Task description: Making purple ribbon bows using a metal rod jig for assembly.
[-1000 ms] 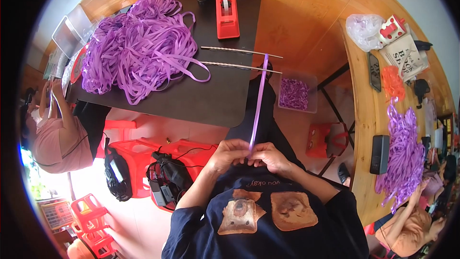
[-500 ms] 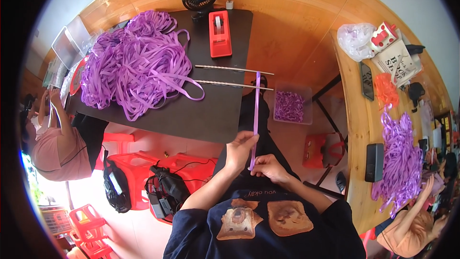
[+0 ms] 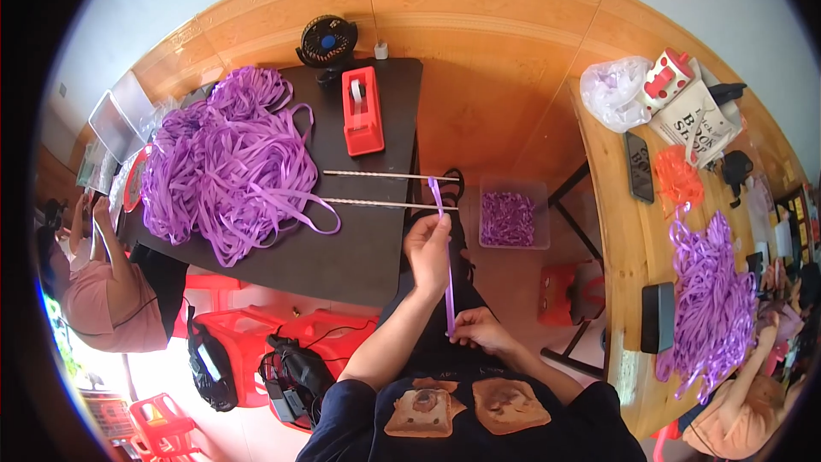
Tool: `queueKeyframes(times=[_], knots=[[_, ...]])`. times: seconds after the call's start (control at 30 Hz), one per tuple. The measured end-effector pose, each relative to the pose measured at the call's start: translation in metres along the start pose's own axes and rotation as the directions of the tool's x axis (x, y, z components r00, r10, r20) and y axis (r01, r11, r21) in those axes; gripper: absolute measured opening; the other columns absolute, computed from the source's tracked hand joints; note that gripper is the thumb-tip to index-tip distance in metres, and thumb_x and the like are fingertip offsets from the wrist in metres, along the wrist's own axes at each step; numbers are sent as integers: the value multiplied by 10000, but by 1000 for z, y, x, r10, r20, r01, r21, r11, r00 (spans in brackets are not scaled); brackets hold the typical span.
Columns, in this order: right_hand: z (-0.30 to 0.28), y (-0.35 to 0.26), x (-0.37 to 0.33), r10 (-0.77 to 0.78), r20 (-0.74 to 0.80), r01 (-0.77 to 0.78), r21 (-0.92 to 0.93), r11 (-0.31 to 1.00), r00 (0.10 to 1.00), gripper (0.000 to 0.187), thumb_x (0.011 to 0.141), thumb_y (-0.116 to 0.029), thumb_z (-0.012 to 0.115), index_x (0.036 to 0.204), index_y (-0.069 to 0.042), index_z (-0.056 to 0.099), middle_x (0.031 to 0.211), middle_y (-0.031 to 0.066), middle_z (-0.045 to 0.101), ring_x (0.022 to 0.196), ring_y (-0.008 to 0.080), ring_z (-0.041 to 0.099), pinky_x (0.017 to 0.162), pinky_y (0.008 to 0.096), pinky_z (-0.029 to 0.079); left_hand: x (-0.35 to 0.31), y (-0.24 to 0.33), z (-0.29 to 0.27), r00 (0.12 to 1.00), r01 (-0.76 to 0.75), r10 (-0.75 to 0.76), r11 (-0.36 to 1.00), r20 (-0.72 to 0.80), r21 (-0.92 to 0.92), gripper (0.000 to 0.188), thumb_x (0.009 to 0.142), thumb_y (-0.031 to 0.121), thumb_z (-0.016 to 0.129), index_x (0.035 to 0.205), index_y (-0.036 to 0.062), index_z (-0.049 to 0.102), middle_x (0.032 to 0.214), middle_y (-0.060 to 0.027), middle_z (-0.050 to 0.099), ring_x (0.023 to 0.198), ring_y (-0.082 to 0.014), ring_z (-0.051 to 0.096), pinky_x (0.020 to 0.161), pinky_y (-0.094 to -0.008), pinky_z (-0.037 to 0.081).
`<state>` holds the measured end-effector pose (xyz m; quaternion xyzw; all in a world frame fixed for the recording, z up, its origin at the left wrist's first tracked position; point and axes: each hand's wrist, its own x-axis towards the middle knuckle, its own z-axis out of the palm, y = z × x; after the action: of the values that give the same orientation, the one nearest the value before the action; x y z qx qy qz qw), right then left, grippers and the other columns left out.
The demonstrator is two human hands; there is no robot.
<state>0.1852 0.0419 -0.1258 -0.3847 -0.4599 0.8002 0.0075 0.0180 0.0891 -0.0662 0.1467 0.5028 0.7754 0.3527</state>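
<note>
A narrow purple ribbon (image 3: 450,291) hangs between two thin twisted metal rods (image 3: 376,174) and my hands. The rods jut out past the right edge of the dark table, and the ribbon's far end lies over them near their tips. My left hand (image 3: 428,255) is closed on the ribbon just in front of the nearer rod. Lower down, close to my body, my right hand (image 3: 483,330) pinches the ribbon's near end. Between both hands the strip looks fairly straight.
A large purple ribbon heap (image 3: 231,171), a red tape dispenser (image 3: 363,115) and a black fan (image 3: 328,41) stand on the dark table (image 3: 342,278). A clear bin (image 3: 513,216) of purple pieces sits on the floor. The wooden table (image 3: 611,231) holds more ribbon. Two people work nearby.
My left hand has slid up along the ribbon toward the rods. My right hand keeps its pinch on the near end. The whole view has shifted, so the tables appear lower.
</note>
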Motion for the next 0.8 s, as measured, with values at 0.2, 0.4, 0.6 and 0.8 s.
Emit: queueKeyframes(times=[0.2,0.4,0.6,0.8], knots=[[-13,-6,-4,-1,-10,1,0,1000,1000,59,736,-50,693,740,-70,638,685,33,670,526,50,556,419,160,369,22,-3,12,993,-61,40,979,-109,-193,48,866,87,662,875,54,629,759,10,603,649,-46,502,613,-189,391],[-56,9,-7,-158,-253,142,-79,987,955,70,695,3,694,730,-40,652,638,40,640,512,84,552,435,192,392,27,3,11,995,100,-99,973,15,-208,51,854,65,668,876,31,638,704,-38,621,539,-88,545,428,-176,353],[-104,29,-9,-387,-374,260,-347,901,843,81,679,38,667,688,-32,627,615,-30,553,578,68,487,523,236,381,17,2,9,983,133,-114,983,147,-129,38,839,30,671,826,4,646,715,-75,643,578,-121,605,472,-199,440],[-113,14,-9,-521,-270,370,-454,811,810,305,742,-10,699,1036,-37,623,981,27,610,837,109,544,728,262,459,-9,17,18,858,330,-330,941,393,72,27,839,-32,634,821,-14,645,728,-93,645,593,-148,612,514,-212,467]])
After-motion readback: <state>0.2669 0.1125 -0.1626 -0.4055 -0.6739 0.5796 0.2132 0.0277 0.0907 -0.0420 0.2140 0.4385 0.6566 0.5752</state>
